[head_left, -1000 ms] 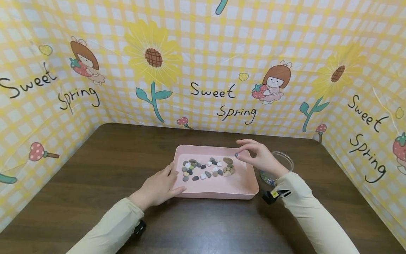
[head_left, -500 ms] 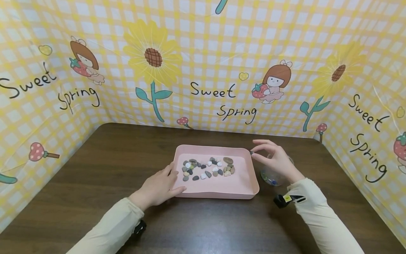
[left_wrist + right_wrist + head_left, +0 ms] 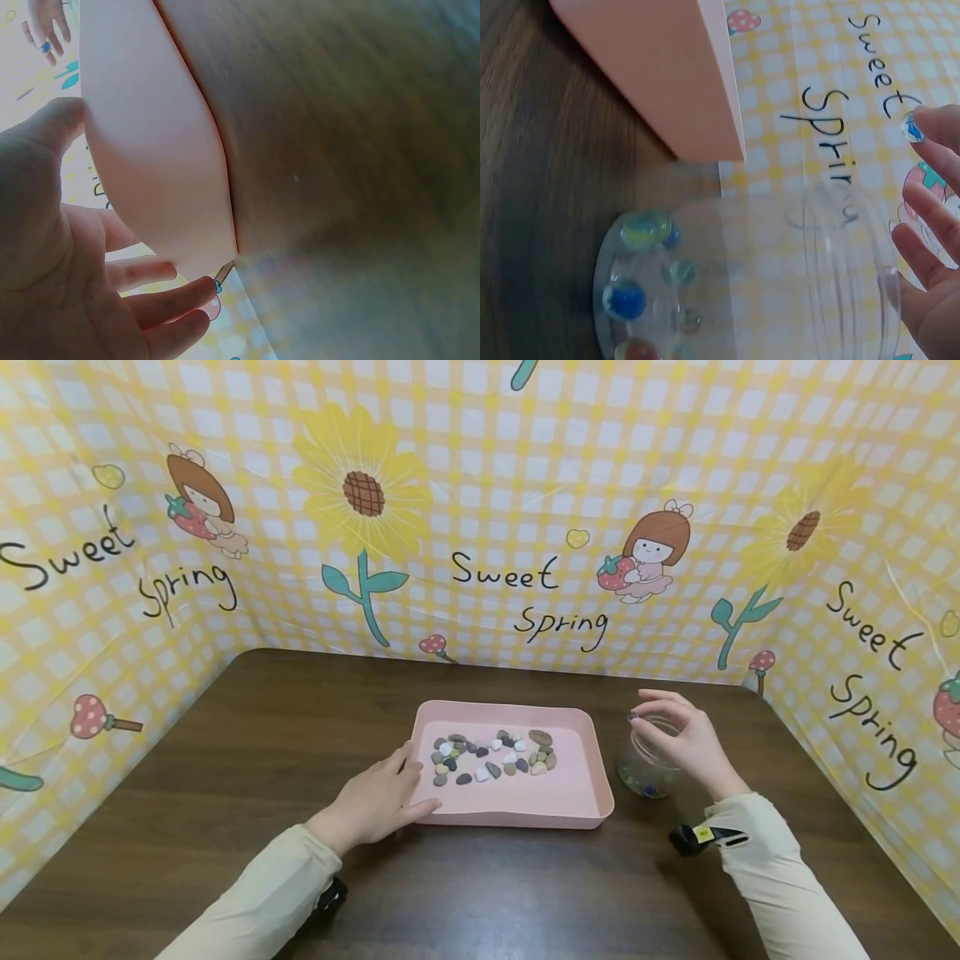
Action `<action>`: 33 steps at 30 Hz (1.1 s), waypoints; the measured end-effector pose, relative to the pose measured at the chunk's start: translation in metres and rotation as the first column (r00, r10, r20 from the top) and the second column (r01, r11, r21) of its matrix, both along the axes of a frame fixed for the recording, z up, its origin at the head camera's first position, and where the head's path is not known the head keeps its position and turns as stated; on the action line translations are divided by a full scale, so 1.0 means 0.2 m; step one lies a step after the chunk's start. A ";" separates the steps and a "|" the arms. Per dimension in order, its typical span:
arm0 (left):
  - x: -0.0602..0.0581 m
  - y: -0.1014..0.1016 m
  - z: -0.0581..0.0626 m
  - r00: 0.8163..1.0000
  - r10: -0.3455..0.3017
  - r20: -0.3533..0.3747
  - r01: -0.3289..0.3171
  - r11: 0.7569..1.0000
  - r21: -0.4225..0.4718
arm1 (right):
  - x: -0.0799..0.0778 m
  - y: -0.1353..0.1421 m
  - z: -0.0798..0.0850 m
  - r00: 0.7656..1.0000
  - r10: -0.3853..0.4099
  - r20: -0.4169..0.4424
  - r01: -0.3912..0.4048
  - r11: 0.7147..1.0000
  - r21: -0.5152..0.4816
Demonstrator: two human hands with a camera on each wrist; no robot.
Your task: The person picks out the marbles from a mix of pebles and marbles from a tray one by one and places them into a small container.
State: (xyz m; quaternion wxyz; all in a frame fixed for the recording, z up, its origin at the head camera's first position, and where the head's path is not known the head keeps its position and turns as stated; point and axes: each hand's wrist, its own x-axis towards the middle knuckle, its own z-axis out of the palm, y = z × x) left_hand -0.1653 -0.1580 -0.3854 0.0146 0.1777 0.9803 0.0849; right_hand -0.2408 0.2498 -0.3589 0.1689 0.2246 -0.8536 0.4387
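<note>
A glass marble with blue and white swirls [image 3: 913, 127] is pinched between the thumb and a finger of my right hand [image 3: 688, 739]. That hand is at the mouth of a clear jar [image 3: 643, 777], and its other fingers are spread. Several coloured marbles [image 3: 624, 298] lie at the jar's bottom. My left hand [image 3: 372, 802] rests on the left end of a pink tray [image 3: 525, 799], its thumb over the near rim and relaxed fingers along the side. Inside the tray, several grey, white, black and tan pebbles [image 3: 492, 770] lie in a pattern.
Tray and jar stand on a dark wooden table [image 3: 495, 893], the jar just right of the tray. A yellow checked cloth [image 3: 480, 510] with printed flowers and lettering surrounds the table at the back and sides.
My right hand has moved right, from above the tray to the jar, with the marble still pinched. The left hand and the pebbles have stayed put.
</note>
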 end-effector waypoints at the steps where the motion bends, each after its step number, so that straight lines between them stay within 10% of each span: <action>1: 0.00 0.00 0.00 1.000 0.000 0.000 0.000 1.000 0.000 | 0.00 0.01 0.00 1.000 -0.009 -0.002 0.009 1.000 -0.003; 33: 0.00 0.00 0.00 0.999 0.021 0.025 -0.021 1.000 0.020 | 0.05 0.18 -0.08 0.945 -0.292 0.149 0.280 0.955 0.094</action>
